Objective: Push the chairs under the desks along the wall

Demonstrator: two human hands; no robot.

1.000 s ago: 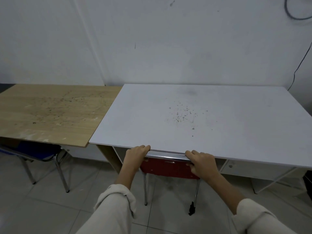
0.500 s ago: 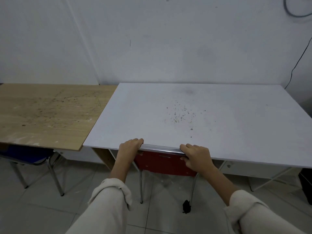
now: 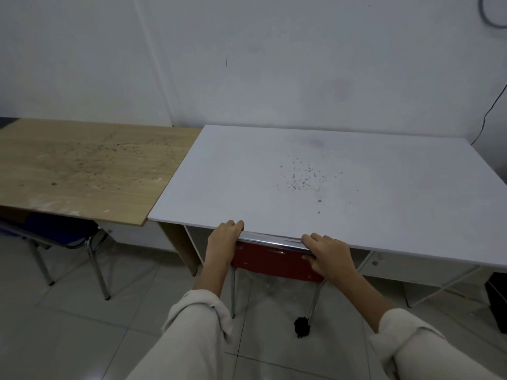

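Note:
A red chair (image 3: 274, 263) with chrome legs stands tucked under the white desk (image 3: 315, 182), its chrome top rail level with the desk's front edge. My left hand (image 3: 223, 237) grips the left end of that rail. My right hand (image 3: 329, 252) grips the right end, fingers wrapped over it. A blue chair (image 3: 59, 230) sits under the wooden desk (image 3: 82, 165) to the left, only its seat edge and two chrome legs showing. Both desks stand against the white wall.
Pale tiled floor (image 3: 82, 333) lies in front of the desks. A black clump (image 3: 301, 326) sits by the red chair's right leg. A dark object (image 3: 498, 303) stands at the far right. A black cable (image 3: 491, 111) runs down the wall.
The red chair has slid a little further under the white desk, its rail now at the desk edge. Both hands stay on the rail.

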